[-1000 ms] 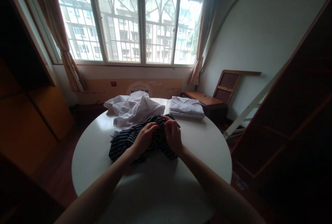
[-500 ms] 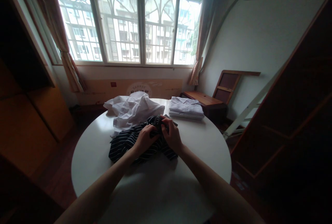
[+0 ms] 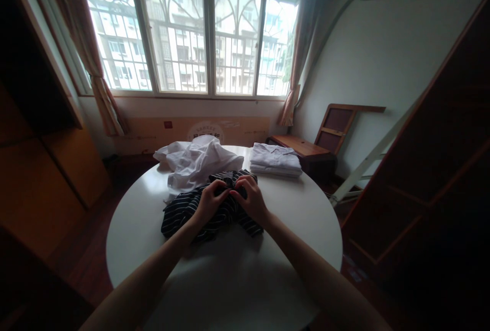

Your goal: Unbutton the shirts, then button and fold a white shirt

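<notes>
A black garment with white stripes, looking like a shirt (image 3: 179, 214), lies bunched on the round white table (image 3: 298, 249). Both hands are at its upper part, fingertips close together. My left hand (image 3: 211, 199) pinches the dark cloth from the left. From the right, my right hand (image 3: 249, 197) pinches the same cloth, thumb and fingers curled. Whatever small part sits between the fingertips is too dark to make out. Just behind the striped shirt lies a crumpled white garment (image 3: 199, 160).
A stack of folded white shirts (image 3: 275, 160) rests at the table's back right. Beyond it stands a wooden bench (image 3: 300, 145) by the wall. A long cardboard box (image 3: 153, 129) leans below the window. A dark wooden panel (image 3: 417, 167) slants at the right.
My hands have come closer together and shifted a little on the shirt's upper part. More of its striped cloth now spreads behind the fingers. The other garments stay put.
</notes>
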`<move>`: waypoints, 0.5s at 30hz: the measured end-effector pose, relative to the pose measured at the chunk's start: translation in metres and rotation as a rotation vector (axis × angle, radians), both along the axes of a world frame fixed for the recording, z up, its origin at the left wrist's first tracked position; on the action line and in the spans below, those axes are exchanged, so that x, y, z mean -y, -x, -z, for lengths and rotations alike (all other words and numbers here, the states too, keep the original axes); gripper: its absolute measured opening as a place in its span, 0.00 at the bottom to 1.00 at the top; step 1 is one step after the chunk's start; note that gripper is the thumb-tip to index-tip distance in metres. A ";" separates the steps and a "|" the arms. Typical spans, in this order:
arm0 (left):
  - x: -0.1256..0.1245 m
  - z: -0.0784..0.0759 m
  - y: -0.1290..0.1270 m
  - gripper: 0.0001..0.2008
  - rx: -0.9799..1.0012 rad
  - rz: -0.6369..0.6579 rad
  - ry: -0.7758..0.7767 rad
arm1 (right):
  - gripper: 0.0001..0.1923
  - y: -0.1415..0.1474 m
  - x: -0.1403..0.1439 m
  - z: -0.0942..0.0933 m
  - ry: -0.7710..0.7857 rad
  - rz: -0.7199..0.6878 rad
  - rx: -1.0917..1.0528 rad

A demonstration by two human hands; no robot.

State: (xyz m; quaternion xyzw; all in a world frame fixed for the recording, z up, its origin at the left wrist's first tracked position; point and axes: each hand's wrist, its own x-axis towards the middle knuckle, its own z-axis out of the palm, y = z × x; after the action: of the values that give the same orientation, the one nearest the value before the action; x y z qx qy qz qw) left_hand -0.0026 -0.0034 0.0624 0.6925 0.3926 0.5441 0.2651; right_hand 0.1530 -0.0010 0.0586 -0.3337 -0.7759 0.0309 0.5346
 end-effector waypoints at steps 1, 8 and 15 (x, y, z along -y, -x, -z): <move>-0.001 0.000 0.000 0.08 0.010 0.005 0.004 | 0.06 0.001 0.000 0.000 -0.002 -0.011 0.011; -0.006 0.003 0.003 0.08 0.088 0.033 0.047 | 0.03 0.003 0.003 -0.002 -0.004 -0.046 -0.017; -0.003 -0.001 0.002 0.07 0.142 0.110 0.064 | 0.05 0.004 0.010 -0.008 0.053 -0.098 -0.095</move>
State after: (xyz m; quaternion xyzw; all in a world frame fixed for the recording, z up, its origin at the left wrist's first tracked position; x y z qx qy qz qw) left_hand -0.0051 -0.0008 0.0633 0.6641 0.3512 0.5635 0.3437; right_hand 0.1485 -0.0107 0.0665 -0.3075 -0.7638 0.0932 0.5598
